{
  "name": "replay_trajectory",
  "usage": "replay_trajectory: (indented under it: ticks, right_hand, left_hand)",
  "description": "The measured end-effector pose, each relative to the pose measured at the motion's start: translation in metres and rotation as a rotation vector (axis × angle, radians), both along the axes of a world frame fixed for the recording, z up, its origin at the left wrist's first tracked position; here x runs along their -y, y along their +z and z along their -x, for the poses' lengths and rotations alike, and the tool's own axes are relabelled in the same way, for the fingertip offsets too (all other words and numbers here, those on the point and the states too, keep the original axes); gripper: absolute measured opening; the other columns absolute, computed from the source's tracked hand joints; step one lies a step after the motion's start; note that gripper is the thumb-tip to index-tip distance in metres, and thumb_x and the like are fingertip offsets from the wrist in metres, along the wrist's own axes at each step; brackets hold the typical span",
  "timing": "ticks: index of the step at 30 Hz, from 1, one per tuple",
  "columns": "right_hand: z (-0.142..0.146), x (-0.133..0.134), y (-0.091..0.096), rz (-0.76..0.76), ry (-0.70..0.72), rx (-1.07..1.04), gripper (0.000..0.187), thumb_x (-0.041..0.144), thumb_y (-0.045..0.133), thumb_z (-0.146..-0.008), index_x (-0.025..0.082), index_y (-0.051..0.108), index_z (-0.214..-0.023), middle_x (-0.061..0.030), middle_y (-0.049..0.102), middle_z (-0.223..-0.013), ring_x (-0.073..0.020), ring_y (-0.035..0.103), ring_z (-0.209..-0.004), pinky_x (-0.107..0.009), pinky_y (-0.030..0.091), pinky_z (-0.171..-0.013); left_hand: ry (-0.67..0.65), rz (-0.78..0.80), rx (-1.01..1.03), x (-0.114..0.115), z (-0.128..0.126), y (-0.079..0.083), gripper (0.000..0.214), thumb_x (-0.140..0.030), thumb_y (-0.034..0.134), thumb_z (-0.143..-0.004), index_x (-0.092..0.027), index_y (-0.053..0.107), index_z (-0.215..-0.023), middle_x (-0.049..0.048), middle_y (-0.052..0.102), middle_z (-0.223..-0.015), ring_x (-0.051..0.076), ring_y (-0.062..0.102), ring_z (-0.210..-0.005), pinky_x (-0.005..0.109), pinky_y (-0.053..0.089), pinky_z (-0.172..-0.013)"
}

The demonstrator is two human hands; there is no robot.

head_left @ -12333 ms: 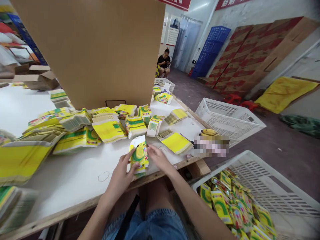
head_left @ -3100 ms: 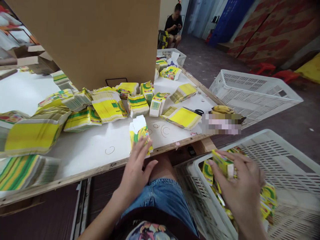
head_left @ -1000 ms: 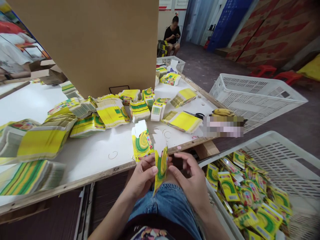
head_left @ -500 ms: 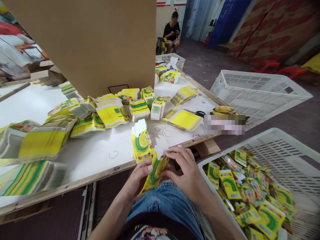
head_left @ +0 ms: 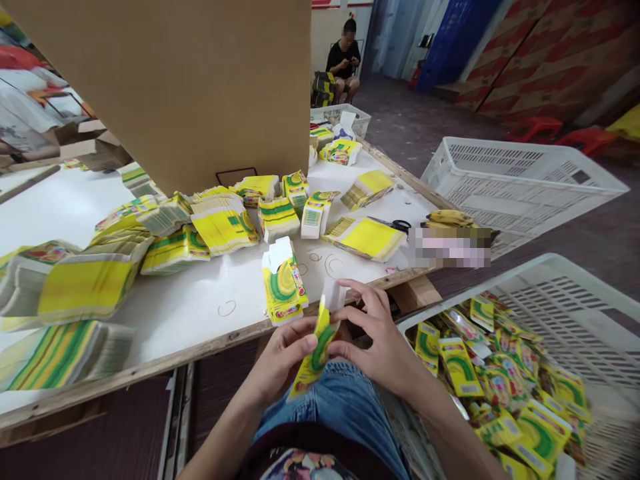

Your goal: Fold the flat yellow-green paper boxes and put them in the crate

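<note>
Above my lap, a yellow and green printed carton [head_left: 316, 357] is held tilted between both hands, its white end flap [head_left: 332, 295] standing up at the top. My left hand [head_left: 286, 353] grips its left side, thumb on the printed face. On the other side, my right hand [head_left: 373, 333] has its fingers at the flap and the upper right edge. A small stack of similar cartons [head_left: 283, 283] lies at the table's front edge, just beyond my left hand. More bundles of flat cartons [head_left: 225, 223] spread across the white table [head_left: 200, 303].
To my right stands a white plastic crate [head_left: 595, 347] holding many yellow packets [head_left: 520, 400]. Another white crate [head_left: 525, 180] is behind it. Scissors [head_left: 400, 225] and bananas [head_left: 450, 218] lie near the table's right edge. A large cardboard box [head_left: 200, 87] blocks the back. A person [head_left: 344, 63] sits beyond.
The carton has turned so that its printed face looks narrower. My right hand has shifted slightly up, its fingers now at the white flap. The table items stay put.
</note>
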State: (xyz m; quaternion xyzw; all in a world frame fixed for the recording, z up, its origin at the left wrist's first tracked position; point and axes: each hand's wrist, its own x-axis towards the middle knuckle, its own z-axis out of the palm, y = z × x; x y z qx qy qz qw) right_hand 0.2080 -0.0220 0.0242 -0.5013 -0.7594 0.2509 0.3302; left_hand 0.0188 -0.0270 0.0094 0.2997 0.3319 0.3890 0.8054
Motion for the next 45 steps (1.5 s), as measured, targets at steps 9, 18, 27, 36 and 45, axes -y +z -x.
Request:
replay_trajectory:
  ticks: [9, 18, 27, 36, 45]
  right_hand:
    - [0.029, 0.022, -0.025, 0.316, -0.235, -0.503, 0.031, 0.045, 0.056, -0.09, 0.017, 0.068, -0.098, -0.0078, 0.069, -0.089, -0.0198, 0.062, -0.076, -0.031, 0.053, -0.069]
    - [0.023, 0.023, -0.027, 0.277, -0.221, -0.753, 0.038, 0.031, 0.062, -0.089, 0.027, 0.051, -0.125, -0.0024, 0.067, -0.095, -0.0172, 0.064, -0.084, -0.028, 0.053, -0.074]
    - [-0.002, 0.021, -0.015, 0.299, 0.048, -0.512, 0.019, 0.034, 0.054, -0.094, 0.02, 0.063, -0.086, 0.0003, 0.058, -0.072, -0.0131, 0.052, -0.063, -0.023, 0.041, -0.057]
    - [-0.003, 0.021, -0.028, 0.171, -0.157, -0.543, 0.025, 0.036, 0.054, -0.094, 0.024, 0.063, -0.114, -0.007, 0.068, -0.098, -0.0206, 0.063, -0.089, -0.032, 0.05, -0.079]
    - [-0.007, 0.024, -0.019, 0.459, -0.168, -0.312, 0.036, 0.031, 0.06, -0.087, 0.021, 0.053, -0.12, 0.0072, 0.047, -0.062, -0.0119, 0.046, -0.053, -0.023, 0.037, -0.051]
  left_hand:
    - [0.235, -0.111, -0.172, 0.002, -0.012, -0.01, 0.039, -0.039, 0.069, -0.081, -0.015, 0.068, -0.113, 0.009, 0.075, -0.101, 0.023, 0.068, -0.094, 0.032, 0.053, -0.082]
    - [0.144, -0.391, -0.32, 0.006, -0.005, -0.006, 0.064, -0.028, 0.06, -0.09, -0.024, 0.025, -0.142, 0.0085, 0.07, -0.106, 0.02, 0.067, -0.093, 0.032, 0.052, -0.083]
    - [-0.103, -0.353, -0.162, 0.006, 0.01, -0.007, 0.032, -0.02, 0.068, -0.083, -0.021, 0.056, -0.113, 0.0062, 0.068, -0.101, 0.018, 0.064, -0.09, 0.026, 0.048, -0.079]
    - [-0.139, -0.354, -0.209, 0.008, 0.0, -0.007, 0.06, -0.024, 0.067, -0.085, -0.025, 0.042, -0.139, 0.0112, 0.067, -0.114, 0.022, 0.066, -0.097, 0.032, 0.052, -0.082]
    - [-0.055, -0.417, -0.394, 0.01, -0.008, -0.016, 0.048, -0.022, 0.059, -0.089, -0.023, 0.049, -0.136, 0.0098, 0.066, -0.117, 0.02, 0.063, -0.099, 0.035, 0.05, -0.092]
